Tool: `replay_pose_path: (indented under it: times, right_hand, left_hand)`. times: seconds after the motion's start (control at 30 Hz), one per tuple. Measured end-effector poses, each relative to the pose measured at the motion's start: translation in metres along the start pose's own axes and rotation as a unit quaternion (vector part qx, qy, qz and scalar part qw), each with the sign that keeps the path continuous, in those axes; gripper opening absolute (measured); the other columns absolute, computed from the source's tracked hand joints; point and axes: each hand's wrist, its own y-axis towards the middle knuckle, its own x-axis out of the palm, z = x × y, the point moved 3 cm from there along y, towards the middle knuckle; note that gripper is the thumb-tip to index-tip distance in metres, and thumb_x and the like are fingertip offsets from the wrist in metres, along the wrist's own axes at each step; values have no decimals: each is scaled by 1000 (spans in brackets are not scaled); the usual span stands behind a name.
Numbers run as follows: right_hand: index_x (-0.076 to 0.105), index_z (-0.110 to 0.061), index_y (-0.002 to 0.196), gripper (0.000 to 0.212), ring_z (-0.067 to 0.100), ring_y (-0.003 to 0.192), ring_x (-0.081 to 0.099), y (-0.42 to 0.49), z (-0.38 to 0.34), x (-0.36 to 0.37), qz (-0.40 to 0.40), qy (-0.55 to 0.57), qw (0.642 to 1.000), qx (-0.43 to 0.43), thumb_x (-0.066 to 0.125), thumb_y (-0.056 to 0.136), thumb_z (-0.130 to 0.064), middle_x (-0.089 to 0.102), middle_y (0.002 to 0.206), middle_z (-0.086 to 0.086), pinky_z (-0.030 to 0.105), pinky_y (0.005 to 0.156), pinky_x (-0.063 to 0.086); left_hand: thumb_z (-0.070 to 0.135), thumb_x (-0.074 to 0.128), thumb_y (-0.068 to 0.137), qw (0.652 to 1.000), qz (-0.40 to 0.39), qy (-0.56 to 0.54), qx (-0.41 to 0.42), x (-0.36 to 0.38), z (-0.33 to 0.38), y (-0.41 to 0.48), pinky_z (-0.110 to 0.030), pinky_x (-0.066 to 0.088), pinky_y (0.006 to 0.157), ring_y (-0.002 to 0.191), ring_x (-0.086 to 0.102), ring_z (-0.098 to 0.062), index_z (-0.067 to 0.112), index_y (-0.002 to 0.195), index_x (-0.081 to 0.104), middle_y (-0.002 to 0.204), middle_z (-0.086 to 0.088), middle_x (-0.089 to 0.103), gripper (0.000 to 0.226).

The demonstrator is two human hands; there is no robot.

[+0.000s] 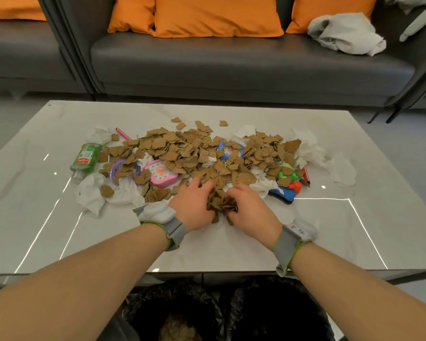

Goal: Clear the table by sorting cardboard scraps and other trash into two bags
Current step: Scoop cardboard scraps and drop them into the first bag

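Both hands sat at the 6 o'clock edge of the cardboard scraps (pixel 190 153), a wide brown pile across the middle of the white glossy counter (pixel 354 230). Left hand (pixel 194 207) had fingers curled in, gripping a clump of scraps from the 9 o'clock side. Right hand (pixel 249 207) had fingers curled the same way, gripping that clump from 3 o'clock, so the scraps were bunched between the 2 palms. Grey wristbands were on the left wrist (pixel 162 220) and the right wrist (pixel 295 236). 2 black bags sat below the near counter edge: the left bag (pixel 177 313) at 7 o'clock of the hands showed brown scraps inside; the right bag (pixel 280 313) at 5 o'clock looked dark, contents could not be told. Mixed in with the pile: a green bottle (pixel 86 157) lying on its side at 9 o'clock, a pink pen (pixel 123 134) at 10 o'clock, a purple ring (pixel 118 168) and a pink clock (pixel 160 173) partly under scraps, crumpled white tissues (pixel 91 193) at 8 o'clock, more tissues (pixel 308 148) at 3 o'clock, a green toy (pixel 289 174) and a blue sponge (pixel 282 194) at 4 o'clock. Beyond the counter at 12 o'clock stood a grey sofa (pixel 231 65) with orange cushions (pixel 217 16) and a grey cloth (pixel 344 33).
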Motion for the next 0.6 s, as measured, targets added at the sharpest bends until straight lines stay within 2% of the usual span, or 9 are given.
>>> replay_pose_path:
  times: [0.07,0.13,0.2,0.23,0.3,0.4,0.47,0.6]
  right_hand:
    - [54,-17,124,45,23,110,53,0,1,-1,12,27,999,15,66,82,-7,48,124,4,33,90,48]
    - [42,-20,141,66,23,125,47,0,1,-3,12,50,999,17,67,82,-5,41,142,4,32,101,44]
    - [26,-20,153,84,21,141,34,2,-2,-3,-8,50,999,6,65,81,-1,27,157,2,26,112,32]
    - [22,-20,155,87,19,144,29,4,-3,-2,-21,43,999,-2,64,82,0,23,160,1,21,113,24]
    - [24,-17,155,84,18,146,27,6,-5,0,-40,36,998,-11,63,83,1,26,160,3,15,111,17]
    - [40,-16,149,72,21,137,41,9,-4,2,-28,41,999,-8,65,83,-2,44,148,5,22,112,27]
    - [50,-18,141,61,21,126,49,9,-2,1,-7,41,999,-2,66,84,-5,54,135,5,20,103,31]
    - [65,-21,127,43,21,110,54,9,0,-2,11,44,999,0,67,85,-9,62,115,4,15,80,28]
  left_hand:
    - [40,61,81,1000,13,-1,6,-3,0,1,-40,52,74,102,54,-31,31,123,42,118,-4,44,47]
    - [39,59,83,1000,26,-6,5,-6,0,3,-40,54,75,102,56,-29,29,129,40,123,-5,45,51]
    - [38,59,84,999,32,-6,9,-6,-1,4,-40,55,79,108,57,-28,27,142,33,134,-4,43,65]
    - [38,60,84,1000,26,-3,15,-6,-1,5,-40,55,82,111,57,-28,28,147,28,138,-4,41,71]
    - [38,60,84,999,9,20,37,-3,-1,5,-37,53,84,117,55,-27,29,150,29,142,-2,41,74]
    - [36,59,84,997,13,38,63,0,0,7,-34,50,79,112,57,-27,28,138,44,135,0,47,56]
    - [33,58,87,997,23,22,72,-3,1,7,-33,47,75,106,59,-27,27,130,51,126,-1,52,44]
    - [23,57,92,996,23,15,82,-8,4,7,-33,45,75,102,58,-28,21,120,56,116,-5,54,28]
